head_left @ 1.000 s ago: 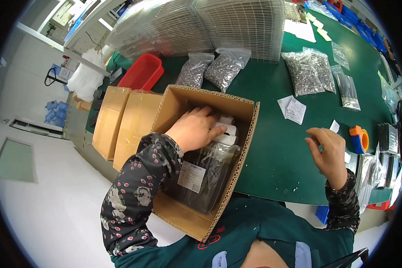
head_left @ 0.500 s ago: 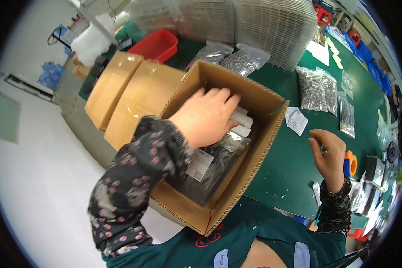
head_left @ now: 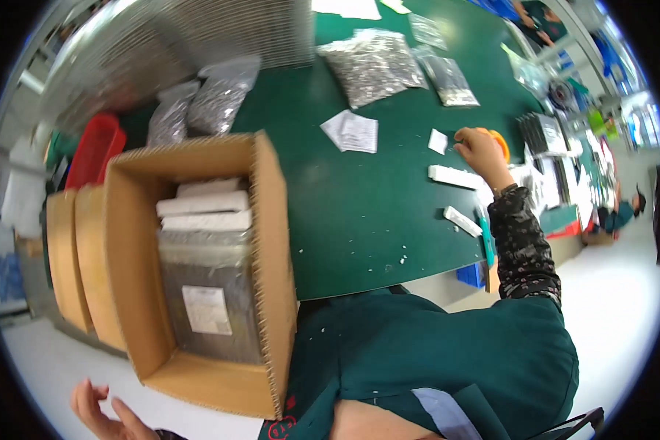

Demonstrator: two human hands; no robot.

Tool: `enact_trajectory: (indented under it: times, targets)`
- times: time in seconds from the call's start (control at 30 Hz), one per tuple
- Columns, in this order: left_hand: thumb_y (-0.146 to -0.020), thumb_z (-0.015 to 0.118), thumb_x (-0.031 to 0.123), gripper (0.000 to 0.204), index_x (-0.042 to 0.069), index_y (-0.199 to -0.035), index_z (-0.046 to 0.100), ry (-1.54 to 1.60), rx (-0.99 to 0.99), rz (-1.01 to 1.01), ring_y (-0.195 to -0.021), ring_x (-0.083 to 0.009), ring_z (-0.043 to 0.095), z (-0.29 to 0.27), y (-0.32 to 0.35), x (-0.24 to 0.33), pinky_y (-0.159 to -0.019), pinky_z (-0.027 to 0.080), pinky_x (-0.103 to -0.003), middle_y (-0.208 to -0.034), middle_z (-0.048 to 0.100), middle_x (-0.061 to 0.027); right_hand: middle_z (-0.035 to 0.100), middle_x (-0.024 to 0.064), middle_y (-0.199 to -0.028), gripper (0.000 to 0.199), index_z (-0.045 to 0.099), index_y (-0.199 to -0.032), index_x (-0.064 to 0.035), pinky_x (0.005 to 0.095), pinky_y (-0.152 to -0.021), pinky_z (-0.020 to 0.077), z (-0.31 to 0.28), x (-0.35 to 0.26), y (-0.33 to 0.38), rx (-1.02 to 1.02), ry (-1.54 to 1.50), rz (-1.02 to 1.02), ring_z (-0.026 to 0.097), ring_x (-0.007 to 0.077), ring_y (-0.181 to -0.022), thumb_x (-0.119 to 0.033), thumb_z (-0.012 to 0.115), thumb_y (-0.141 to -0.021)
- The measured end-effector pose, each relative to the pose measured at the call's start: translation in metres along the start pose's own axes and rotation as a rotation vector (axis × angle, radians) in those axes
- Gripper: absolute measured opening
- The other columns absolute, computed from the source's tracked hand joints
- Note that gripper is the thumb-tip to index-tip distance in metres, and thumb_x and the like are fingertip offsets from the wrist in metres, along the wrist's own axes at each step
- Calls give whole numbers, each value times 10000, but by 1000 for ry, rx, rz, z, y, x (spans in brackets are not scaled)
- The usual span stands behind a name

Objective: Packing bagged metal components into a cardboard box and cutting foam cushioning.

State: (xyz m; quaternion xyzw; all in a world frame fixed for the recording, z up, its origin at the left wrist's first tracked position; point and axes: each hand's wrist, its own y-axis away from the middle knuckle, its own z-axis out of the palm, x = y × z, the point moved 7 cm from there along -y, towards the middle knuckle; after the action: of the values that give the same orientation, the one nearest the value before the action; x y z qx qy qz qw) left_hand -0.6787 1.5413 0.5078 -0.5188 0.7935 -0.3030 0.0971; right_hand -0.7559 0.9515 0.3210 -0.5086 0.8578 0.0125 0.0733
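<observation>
An open cardboard box [head_left: 133, 249] stands at the left. Inside lie a dark flat pack [head_left: 183, 268] in clear plastic with a white label [head_left: 207, 310] and white foam pieces [head_left: 204, 203] at its far end. My left hand [head_left: 110, 416] is off the box's near left corner, fingers apart and holding nothing. Over the right of the green table, my right hand [head_left: 485, 155] is loosely curled, with a gap between thumb and fingers. It partly covers an orange ring-shaped thing [head_left: 501, 145]. White foam strips [head_left: 455, 177] and a small white paper [head_left: 438, 141] are close to it.
Two closed cartons [head_left: 89, 257] adjoin the box, with a red bin [head_left: 95, 150] behind. Bags of small metallic parts [head_left: 374, 67] and paper slips [head_left: 352, 132] lie on the green table [head_left: 345, 220]. A teal-handled tool [head_left: 485, 238] rests by the near edge.
My left hand has come out of the box and down to the lower left. The view has turned rightward, so the box appears further left. My right hand is now beside the orange thing.
</observation>
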Motion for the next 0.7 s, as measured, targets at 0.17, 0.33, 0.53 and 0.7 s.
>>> enact_trajectory:
  times: [0.17,0.33,0.53,0.7]
  targets:
    - [-754,627,43,296,-28,-1015,508,75,167,7,-761,-219,544,2,2,-4,-668,472,-300,-960,556,-153,572,55,-903,292,589,-940,-101,355,-755,459,51,88,62,-167,132,98,546,244,-918,-133,664,-660]
    - [-775,631,86,315,-26,-1037,499,105,178,31,-769,-217,541,10,-8,1,-664,460,-290,-983,556,-152,545,49,-940,437,529,-1044,-87,335,-798,419,82,86,74,-103,179,66,480,231,-981,-63,661,-629]
    - [-795,446,-41,273,-31,-1064,489,207,78,13,-766,-157,464,26,-21,25,-701,401,-266,-1054,461,-121,534,86,-915,402,538,-969,-68,357,-755,404,71,70,56,95,108,-121,487,267,-935,-4,624,-581]
    - [-768,505,-24,330,-19,-1098,488,302,18,140,-757,-162,495,30,-40,69,-717,422,-266,-1101,458,-147,512,122,-923,427,523,-949,-47,386,-768,404,-99,-92,26,490,-63,-453,491,320,-881,45,631,-547]
